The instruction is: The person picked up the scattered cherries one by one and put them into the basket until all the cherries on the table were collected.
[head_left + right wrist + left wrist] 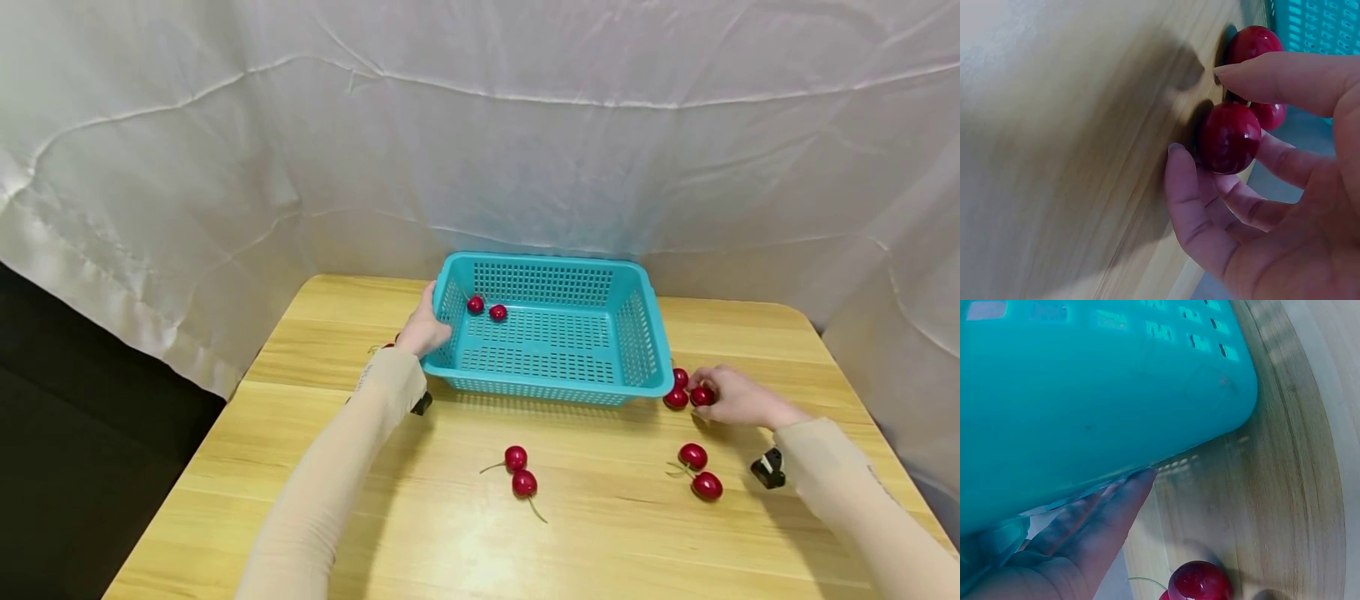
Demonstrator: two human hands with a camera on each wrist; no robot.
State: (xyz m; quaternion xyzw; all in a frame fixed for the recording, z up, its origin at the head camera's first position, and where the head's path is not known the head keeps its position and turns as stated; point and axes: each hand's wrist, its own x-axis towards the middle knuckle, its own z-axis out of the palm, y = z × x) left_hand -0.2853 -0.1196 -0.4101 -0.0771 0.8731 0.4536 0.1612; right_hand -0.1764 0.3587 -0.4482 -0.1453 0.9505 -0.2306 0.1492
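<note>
My left hand (pixel 424 328) holds the left side of a turquoise plastic basket (pixel 551 388), thumb over the rim; its straight fingers (pixel 1113 515) lie against the outer wall in the left wrist view. Two cherries (pixel 487 309) lie inside the basket at the left. Beyond the basket's right front corner, my right hand (pixel 735 397) reaches around a cherry (pixel 1230 137) on the table. Thumb and fingers stand spread about it, with gaps showing. Two more cherries (pixel 677 390) sit beside it, close to the basket.
Two cherries with stems (pixel 520 472) lie on the wooden table (pixel 600 533) in front of the basket. Another pair (pixel 701 472) lies at the front right. A cherry (pixel 1200 581) near my left hand is partly hidden in the head view. A pale curtain (pixel 525 167) hangs behind.
</note>
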